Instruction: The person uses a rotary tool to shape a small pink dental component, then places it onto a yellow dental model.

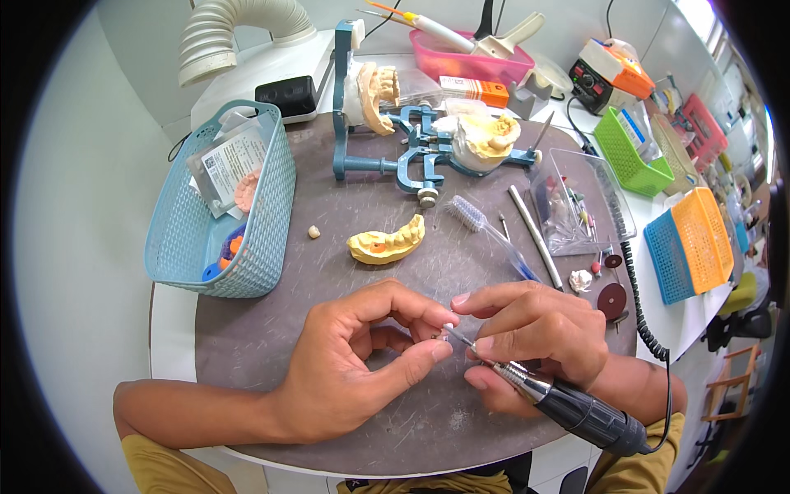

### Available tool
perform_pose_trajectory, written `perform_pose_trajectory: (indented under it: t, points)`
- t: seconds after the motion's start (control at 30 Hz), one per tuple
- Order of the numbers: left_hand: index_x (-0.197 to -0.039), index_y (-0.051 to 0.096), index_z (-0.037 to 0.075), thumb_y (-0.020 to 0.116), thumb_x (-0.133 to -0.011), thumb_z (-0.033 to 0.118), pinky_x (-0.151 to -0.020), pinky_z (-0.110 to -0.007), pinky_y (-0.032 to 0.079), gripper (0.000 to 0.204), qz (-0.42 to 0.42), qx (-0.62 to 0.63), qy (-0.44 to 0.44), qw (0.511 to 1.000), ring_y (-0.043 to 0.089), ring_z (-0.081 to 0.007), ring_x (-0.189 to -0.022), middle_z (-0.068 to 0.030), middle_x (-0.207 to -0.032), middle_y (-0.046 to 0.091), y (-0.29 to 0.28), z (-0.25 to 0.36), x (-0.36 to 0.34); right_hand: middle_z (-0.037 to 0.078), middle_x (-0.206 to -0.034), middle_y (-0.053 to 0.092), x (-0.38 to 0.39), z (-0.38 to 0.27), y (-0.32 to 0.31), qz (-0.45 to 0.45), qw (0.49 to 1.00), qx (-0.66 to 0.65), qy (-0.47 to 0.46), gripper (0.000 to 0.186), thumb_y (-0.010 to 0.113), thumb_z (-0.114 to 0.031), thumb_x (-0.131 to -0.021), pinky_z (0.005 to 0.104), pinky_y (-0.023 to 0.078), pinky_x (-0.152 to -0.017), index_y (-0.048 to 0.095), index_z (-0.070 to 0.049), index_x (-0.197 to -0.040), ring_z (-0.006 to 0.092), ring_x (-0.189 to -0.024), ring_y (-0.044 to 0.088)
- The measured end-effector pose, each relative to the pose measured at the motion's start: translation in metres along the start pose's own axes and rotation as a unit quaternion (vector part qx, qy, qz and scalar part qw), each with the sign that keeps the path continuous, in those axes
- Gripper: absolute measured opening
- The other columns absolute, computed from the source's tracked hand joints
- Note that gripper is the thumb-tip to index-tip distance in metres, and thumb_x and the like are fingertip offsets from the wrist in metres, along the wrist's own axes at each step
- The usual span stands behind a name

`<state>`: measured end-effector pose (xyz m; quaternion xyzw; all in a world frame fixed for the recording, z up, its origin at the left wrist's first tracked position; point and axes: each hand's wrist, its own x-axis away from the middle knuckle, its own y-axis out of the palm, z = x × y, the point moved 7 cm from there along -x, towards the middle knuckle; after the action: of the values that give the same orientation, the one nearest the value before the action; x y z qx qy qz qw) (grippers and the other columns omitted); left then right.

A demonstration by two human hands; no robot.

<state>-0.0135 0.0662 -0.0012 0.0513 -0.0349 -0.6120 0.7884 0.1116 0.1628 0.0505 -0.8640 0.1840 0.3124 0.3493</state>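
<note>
The left hand (350, 358) pinches a small piece (437, 336) between thumb and fingertips — much of it hidden — above the desk (247, 337). The right hand (550, 329) grips a black-and-silver rotary handpiece (588, 412), its tip at that piece. Beyond, a yellow dental cast (385, 242) lies between a tooth-shaped bit (313, 232) and a brush (471, 214).

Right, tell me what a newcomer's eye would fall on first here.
Probably the blue metal frame at the upper middle of the table, bearing pale dental casts. Next, the black-and-silver handpiece in the right hand at lower right, its tip close to the left hand. The bright pink basin behind the frame also stands out.
</note>
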Motion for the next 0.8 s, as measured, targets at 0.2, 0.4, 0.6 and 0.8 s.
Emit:
perform_pose_trajectory:
  t: [0.2,0.4,0.6,0.8]
  points:
    - [-0.111,0.064,-0.002,0.070,-0.091,-0.001,-0.087,-0.027,0.055,0.021,0.003,-0.003,0.000,1.000,0.059,-0.0103,-0.096,-0.0073,-0.108,0.061,0.0003,0.0008,0.0002,0.012,-0.082,0.069,-0.0009,-0.0021,0.0005,-0.001,1.000,0.007,-0.001,0.027,0.085,0.000,-0.069,0.0385,0.063,-0.074,0.066,-0.001,-0.089,0.0332,-0.088,0.075]
    - [-0.111,0.064,-0.002,0.070,-0.092,-0.001,-0.087,-0.026,0.054,0.020,0.005,-0.004,-0.002,1.000,0.059,-0.0098,-0.096,-0.0074,-0.108,0.061,-0.0005,-0.0004,0.0001,0.012,-0.081,0.070,-0.0012,0.0005,0.0007,-0.004,1.000,0.004,0.003,0.027,0.085,0.000,-0.070,0.0401,0.063,-0.076,0.066,0.000,-0.089,0.0327,-0.085,0.075]
    - [-0.111,0.064,-0.002,0.070,-0.091,-0.002,-0.086,-0.026,0.055,0.020,0.005,-0.010,0.001,1.000,0.060,-0.0097,-0.096,-0.0079,-0.109,0.061,-0.0006,0.0006,0.0002,0.013,-0.081,0.069,-0.0014,0.0006,0.0004,0.002,1.000,-0.004,0.002,0.027,0.085,0.001,-0.070,0.0398,0.063,-0.076,0.066,0.000,-0.089,0.0331,-0.085,0.075]
    - [-0.111,0.064,-0.002,0.070,-0.091,-0.002,-0.086,-0.026,0.055,0.021,0.006,-0.005,0.001,1.000,0.059,-0.0095,-0.095,-0.0078,-0.108,0.061,-0.0004,0.0008,-0.0002,0.012,-0.082,0.070,-0.0026,-0.0023,0.0015,-0.016,1.000,0.005,-0.006,0.027,0.084,0.001,-0.070,0.0399,0.063,-0.076,0.066,0.000,-0.089,0.0331,-0.085,0.075]
